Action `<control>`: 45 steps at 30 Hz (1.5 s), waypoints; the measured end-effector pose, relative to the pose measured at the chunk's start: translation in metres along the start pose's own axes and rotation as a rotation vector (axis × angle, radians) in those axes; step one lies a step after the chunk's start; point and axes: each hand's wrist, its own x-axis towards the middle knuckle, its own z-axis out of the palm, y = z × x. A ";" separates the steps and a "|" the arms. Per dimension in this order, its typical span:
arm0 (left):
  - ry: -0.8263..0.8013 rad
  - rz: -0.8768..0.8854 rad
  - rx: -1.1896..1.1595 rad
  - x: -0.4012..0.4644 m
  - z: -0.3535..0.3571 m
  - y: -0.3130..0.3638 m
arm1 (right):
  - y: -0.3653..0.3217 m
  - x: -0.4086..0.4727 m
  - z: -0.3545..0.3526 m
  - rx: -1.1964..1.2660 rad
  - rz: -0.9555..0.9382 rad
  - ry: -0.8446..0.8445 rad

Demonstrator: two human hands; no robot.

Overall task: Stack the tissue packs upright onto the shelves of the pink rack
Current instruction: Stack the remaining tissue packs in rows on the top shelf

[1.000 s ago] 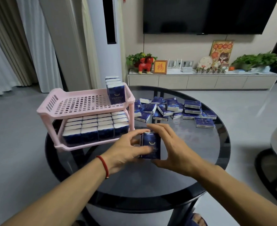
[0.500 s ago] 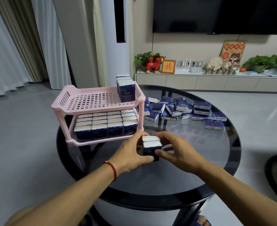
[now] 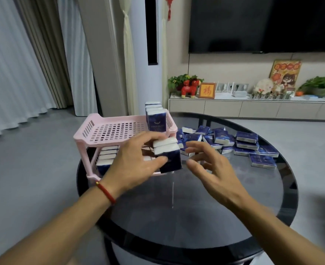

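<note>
Gold lettering sits on the front of the nearest upright tissue pack on the rack's top shelf, under a thin crescent mark, but it is too small and soft to read. On the TV console (image 3: 253,109) behind, a small framed picture (image 3: 207,90) shows a single red Chinese character on gold.

The tissue packs are dark navy with a marbled sheen and plain white ends. The left hand (image 3: 133,165) grips two of them together (image 3: 168,154) — thumb across the navy front, fingers curled over the far side — held upright in the air just in front of the pink rack (image 3: 119,131). The right hand (image 3: 213,169) is just beside the held pair, fingers spread and loosely bent, holding nothing and not touching the packs.

A short row of upright packs (image 3: 156,116) stands at the right end of the rack's slotted top shelf; the lower shelf (image 3: 108,157) is packed with rows of them, white ends up. A loose heap of packs (image 3: 232,142) lies flat on the round black glass table (image 3: 196,217), to the right of the rack. A red cord bracelet (image 3: 106,192) circles the left wrist.
</note>
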 end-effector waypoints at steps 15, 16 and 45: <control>0.003 -0.099 0.110 0.094 -0.018 -0.026 | 0.025 0.009 0.006 -0.154 0.005 0.026; 0.003 -0.103 0.115 0.094 -0.015 -0.029 | 0.025 0.010 0.007 -0.169 0.002 0.018; -0.452 -0.230 0.116 0.139 -0.013 -0.091 | -0.005 0.212 0.033 -0.283 0.118 -0.292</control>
